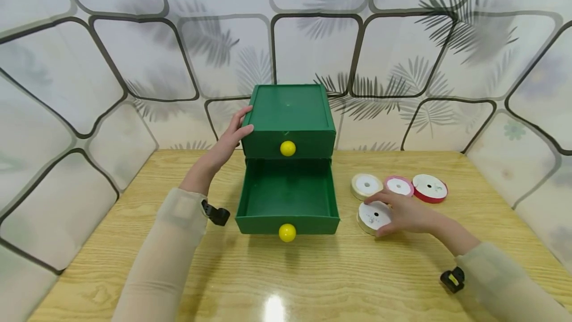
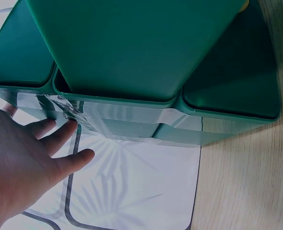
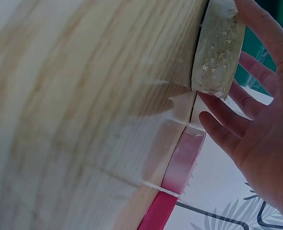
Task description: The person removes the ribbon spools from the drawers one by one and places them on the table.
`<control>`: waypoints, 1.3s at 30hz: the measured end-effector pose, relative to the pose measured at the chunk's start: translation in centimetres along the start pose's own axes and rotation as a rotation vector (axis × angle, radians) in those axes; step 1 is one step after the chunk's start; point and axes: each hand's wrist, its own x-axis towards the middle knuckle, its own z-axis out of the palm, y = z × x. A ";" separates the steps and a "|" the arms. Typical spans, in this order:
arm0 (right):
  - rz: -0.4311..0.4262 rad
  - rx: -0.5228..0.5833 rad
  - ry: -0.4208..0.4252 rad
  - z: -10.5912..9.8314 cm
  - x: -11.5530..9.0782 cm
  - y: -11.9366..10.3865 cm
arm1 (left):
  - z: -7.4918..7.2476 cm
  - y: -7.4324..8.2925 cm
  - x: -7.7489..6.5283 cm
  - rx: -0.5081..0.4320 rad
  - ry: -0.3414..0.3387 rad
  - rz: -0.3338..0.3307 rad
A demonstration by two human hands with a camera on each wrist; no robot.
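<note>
A green two-drawer cabinet [image 1: 288,108] with yellow knobs stands on the table; its lower drawer [image 1: 287,223] is pulled out and holds nothing. My left hand [image 1: 232,135] rests on the cabinet's upper left side, fingers extended. The left wrist view shows the fingertips [image 2: 70,125] by clear tape along the cabinet's edge. To the right of the drawer, my right hand [image 1: 406,213] holds a white-faced ribbon spool [image 1: 372,218] between thumb and fingers. That spool carries pale ribbon [image 3: 218,57] with gold stars, seen in the right wrist view.
Behind the held spool lie a cream ribbon spool [image 1: 366,186], a pink ribbon spool [image 1: 399,186] and a red ribbon spool [image 1: 430,188]. A patterned wall covering [image 1: 241,53] rises at the back and both sides of the wooden table [image 1: 339,282].
</note>
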 end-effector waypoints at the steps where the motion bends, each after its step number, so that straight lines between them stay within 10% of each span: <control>1: -0.003 -0.004 0.003 0.0 0.0 0.0 | 0.0 0.0 0.0 -0.002 0.000 0.001; 13: -0.012 0.101 0.166 -1.5 -1.5 0.1 | 0.1 0.0 -0.1 -0.001 -0.002 0.008; 25: -0.127 0.215 0.286 -1.1 -2.7 -4.7 | 0.1 -0.2 -0.2 0.007 0.001 0.010; 39: -0.270 0.467 0.071 2.9 -1.9 -10.7 | 0.1 -0.2 0.0 -0.010 0.003 0.011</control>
